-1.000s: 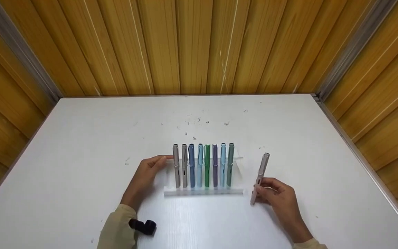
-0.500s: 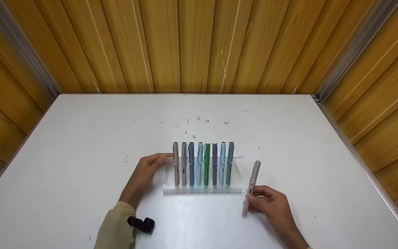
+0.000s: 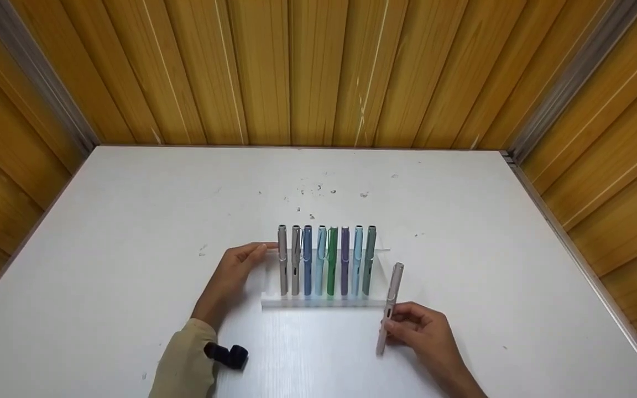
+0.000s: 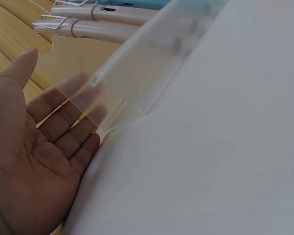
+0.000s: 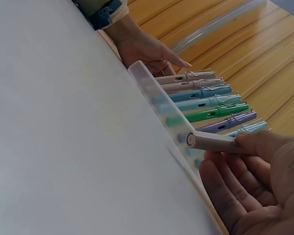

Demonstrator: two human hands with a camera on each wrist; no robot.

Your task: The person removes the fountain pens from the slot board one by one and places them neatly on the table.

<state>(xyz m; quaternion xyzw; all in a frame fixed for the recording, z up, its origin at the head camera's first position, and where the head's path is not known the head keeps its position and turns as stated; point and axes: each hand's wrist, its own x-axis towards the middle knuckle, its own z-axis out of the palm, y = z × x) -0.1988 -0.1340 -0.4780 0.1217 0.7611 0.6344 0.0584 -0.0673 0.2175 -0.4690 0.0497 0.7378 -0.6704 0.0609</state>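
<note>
A clear acrylic pen stand [image 3: 324, 304] holds a row of several capped pens, leaning back side by side with their clips up. My left hand [image 3: 241, 271] is at the stand's left end. In the left wrist view its straight fingers [image 4: 63, 120] reach behind the clear panel [image 4: 127, 78], the thumb apart from it. My right hand [image 3: 421, 331] pinches a pale pinkish-grey pen [image 3: 393, 284] between thumb and fingers, just off the stand's front right corner. That pen is tilted, cap end up; its plain end [image 5: 201, 140] faces the right wrist camera.
From left to right the stand bears two grey pens [image 3: 282, 260], a blue, a light blue, a green pen [image 3: 332, 260], a purple, another light blue and a dark teal one [image 3: 369, 260]. A black strap [image 3: 227, 355] sits at the left sleeve. Wood-look panels [image 3: 307, 72] border the white table [image 3: 130, 221].
My right hand has brought the pale pen leftward and nearer to me, toward the stand's front right corner. My left hand has stayed at the stand's left end.
</note>
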